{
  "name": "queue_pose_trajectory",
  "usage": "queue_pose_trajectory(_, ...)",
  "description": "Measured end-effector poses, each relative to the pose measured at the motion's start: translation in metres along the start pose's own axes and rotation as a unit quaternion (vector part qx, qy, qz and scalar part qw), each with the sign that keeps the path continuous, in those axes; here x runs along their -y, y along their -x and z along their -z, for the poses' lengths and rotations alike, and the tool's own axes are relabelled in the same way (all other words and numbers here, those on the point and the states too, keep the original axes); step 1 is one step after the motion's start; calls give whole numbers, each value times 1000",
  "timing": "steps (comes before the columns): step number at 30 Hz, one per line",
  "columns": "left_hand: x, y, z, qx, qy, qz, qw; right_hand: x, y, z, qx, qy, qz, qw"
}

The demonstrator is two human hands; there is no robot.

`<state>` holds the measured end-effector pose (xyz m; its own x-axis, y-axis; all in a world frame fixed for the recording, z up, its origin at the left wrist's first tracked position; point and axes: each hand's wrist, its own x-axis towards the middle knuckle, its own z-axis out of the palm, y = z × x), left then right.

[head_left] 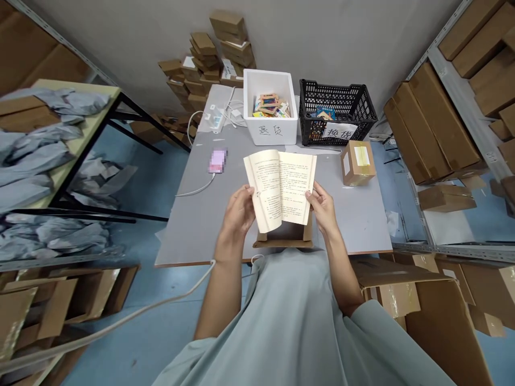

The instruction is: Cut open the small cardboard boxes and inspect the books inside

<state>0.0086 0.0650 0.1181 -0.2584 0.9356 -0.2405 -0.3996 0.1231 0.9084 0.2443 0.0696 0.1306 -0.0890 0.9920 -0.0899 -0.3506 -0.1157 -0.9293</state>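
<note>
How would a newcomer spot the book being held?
Find the grey table, with the white bin at its far side. Toward the table's near edge, the left hand and right hand hold the book above an open carton. Unlike the colourful items in the bin, it is spread open, showing cream pages of print.
</note>
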Motion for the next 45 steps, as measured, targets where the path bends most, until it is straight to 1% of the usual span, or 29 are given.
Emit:
queue_pose_trajectory(2, 4, 4, -14, -1, -49, -24, 999, 0, 0, -5, 14, 11, -5, 1000)
queue_pose_trajectory(5, 15, 8, -37, 0, -140, -51, 989, -5, 1, -15, 57, 56, -11, 997)
queue_pose_trajectory(7, 24, 9, -47, 8, -178, -57, 982, -12, 2, -18, 70, 87, -15, 994)
queue_pose_trajectory(9, 30, 8, -48, 28, -193, -56, 979, -19, 1, -16, 60, 90, -19, 994)
queue_pose_trajectory(11, 35, 5, -40, 42, -183, -53, 981, -25, -2, -8, 33, 74, -23, 996)
queue_pose_trajectory(12, 35, 4, -34, 37, -165, -51, 984, -27, -4, -2, 17, 62, -26, 998)
queue_pose_trajectory(14, 35, 1, -21, 11, -114, -38, 993, -30, -10, 10, -13, 32, -44, 998)
queue_pose_trajectory(16, 32, -1, -15, -6, -74, -23, 997, -34, -17, 20, -32, -12, -76, 997)
queue_pose_trajectory(18, 28, 1, -21, 7, -72, -19, 997, -39, -23, 24, -37, -49, -120, 991)
queue_pose_trajectory(20, 24, 5, -35, 34, -92, -38, 994, -45, -29, 23, -35, -68, -158, 984)
queue_pose_trajectory(22, 22, 8, -50, 50, -113, -65, 990, -52, -32, 20, -31, -76, -175, 981)
queue_pose_trajectory(24, 23, 6, -56, 43, -112, -71, 990, -56, -35, 19, -35, -77, -172, 981)
queue_pose_trajectory(26, 26, -4, -49, 37, -92, -33, 995, -59, -37, 20, -54, -69, -158, 984)
queue_pose_trajectory(29, 31, -24, -25, 63, -73, 66, 993, -60, -43, 20, -98, -45, -130, 986)
queue_pose_trajectory(31, 34, -35, -10, 79, -76, 106, 988, -60, -49, 18, -107, -27, -120, 987)
queue_pose_trajectory(33, 37, -42, -1, 76, -70, 118, 988, -58, -54, 13, -78, -2, -138, 987)
queue_pose_trajectory(36, 44, -53, 0, 60, -54, 120, 989, -53, -64, 9, -16, 28, -196, 980)
queue_pose_trajectory(38, 47, -64, -8, 60, -40, 125, 990, -50, -74, 11, -8, 21, -202, 979)
queue_pose_trajectory(40, 49, -80, -21, 82, -10, 120, 989, -46, -89, 18, -29, 2, -180, 983)
queue_pose_trajectory(41, 49, -90, -31, 98, 10, 110, 989, -43, -99, 23, -46, -5, -164, 985)
queue_pose_trajectory(43, 45, -113, -57, 134, 47, 77, 987, -34, -122, 34, -81, -12, -125, 989)
queue_pose_trajectory(45, 36, -143, -90, 164, 69, 40, 983, -18, -152, 46, -110, -13, -79, 991)
